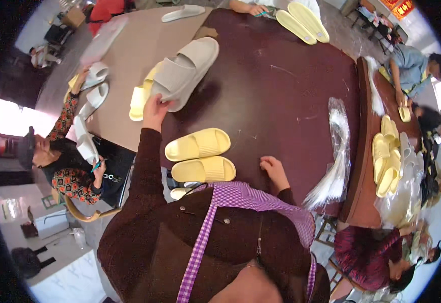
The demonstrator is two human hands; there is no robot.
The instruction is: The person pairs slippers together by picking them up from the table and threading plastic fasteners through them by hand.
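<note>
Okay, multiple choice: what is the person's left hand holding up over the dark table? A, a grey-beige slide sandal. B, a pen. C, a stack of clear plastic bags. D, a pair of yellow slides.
A: the left hand grips the heel end of a grey-beige slide sandal, while the right hand rests empty on the dark table.

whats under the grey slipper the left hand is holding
A pale yellow slipper pokes out beneath the grey slipper held by the left hand. Most of it is covered.
</note>
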